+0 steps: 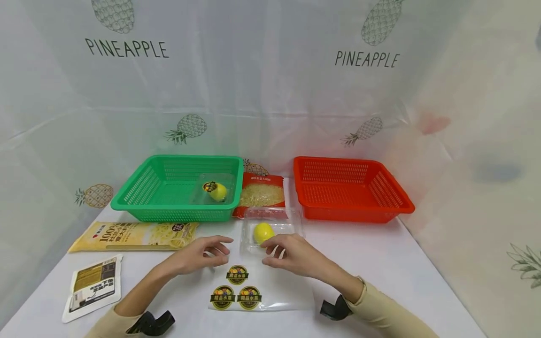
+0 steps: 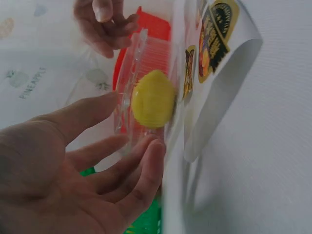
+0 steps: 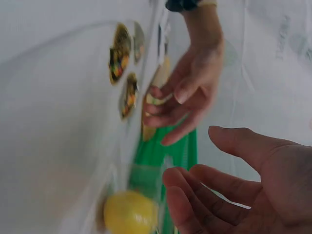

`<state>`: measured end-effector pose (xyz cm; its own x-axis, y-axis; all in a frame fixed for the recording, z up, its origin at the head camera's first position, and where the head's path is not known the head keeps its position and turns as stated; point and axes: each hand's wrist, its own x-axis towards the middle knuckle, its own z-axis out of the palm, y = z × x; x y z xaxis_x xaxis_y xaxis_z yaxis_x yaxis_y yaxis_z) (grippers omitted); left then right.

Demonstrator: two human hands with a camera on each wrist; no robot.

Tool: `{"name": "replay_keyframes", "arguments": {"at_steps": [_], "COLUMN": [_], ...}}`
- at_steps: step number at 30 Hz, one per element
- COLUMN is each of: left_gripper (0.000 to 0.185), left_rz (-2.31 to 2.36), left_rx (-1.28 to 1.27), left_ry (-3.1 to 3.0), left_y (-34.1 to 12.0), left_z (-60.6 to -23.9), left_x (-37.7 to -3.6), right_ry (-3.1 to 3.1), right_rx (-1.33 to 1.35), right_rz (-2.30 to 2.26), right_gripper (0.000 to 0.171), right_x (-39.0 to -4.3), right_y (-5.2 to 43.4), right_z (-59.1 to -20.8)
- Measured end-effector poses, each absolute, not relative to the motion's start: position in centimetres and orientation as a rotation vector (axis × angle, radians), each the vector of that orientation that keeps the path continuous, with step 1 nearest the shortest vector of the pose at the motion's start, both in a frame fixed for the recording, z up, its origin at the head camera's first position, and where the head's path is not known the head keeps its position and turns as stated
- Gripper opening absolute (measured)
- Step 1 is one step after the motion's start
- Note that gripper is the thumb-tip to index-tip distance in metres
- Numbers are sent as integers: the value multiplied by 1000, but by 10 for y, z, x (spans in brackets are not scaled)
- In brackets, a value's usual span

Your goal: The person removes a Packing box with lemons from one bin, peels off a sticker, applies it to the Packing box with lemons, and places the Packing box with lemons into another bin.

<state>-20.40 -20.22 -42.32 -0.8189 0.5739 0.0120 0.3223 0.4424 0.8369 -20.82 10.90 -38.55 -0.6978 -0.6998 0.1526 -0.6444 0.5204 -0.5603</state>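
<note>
A yellow lemon (image 1: 263, 232) lies in a clear plastic box (image 1: 270, 228) at the middle of the table. My right hand (image 1: 272, 253) hovers just in front of the box with relaxed fingers and holds nothing. My left hand (image 1: 220, 251) floats a little to the left of it, loosely curled and empty. Under both hands lies a clear sheet (image 1: 253, 293) with three round fruit stickers (image 1: 237, 274). The left wrist view has the lemon (image 2: 153, 100) just past my left fingers (image 2: 146, 165). In the right wrist view the lemon (image 3: 129, 212) sits below my right fingers (image 3: 190, 195).
A green basket (image 1: 139, 188) at the back left holds another boxed lemon (image 1: 217, 191) with a sticker. A red basket (image 1: 351, 190) stands at the back right. Between them lies a red noodle pack (image 1: 262, 192). A yellow pasta bag (image 1: 135, 234) and a small pouch (image 1: 93, 286) lie at the left.
</note>
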Motion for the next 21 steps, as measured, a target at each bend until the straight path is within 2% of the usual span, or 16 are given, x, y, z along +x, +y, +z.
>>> {"name": "replay_keyframes", "arguments": {"at_steps": [15, 21], "left_gripper": [50, 49], "left_rz": [1225, 1221], "left_rx": [856, 856], "left_ry": [2336, 2336], "left_y": [-201, -203], "left_z": [-433, -433], "left_x": [-188, -190], "right_ry": [2787, 2819], "right_rx": [-1322, -1319], "right_rz": [-274, -155], "right_gripper": [46, 46], "right_x": [-189, -191], "right_y": [50, 37], "right_z": [-416, -419]}}
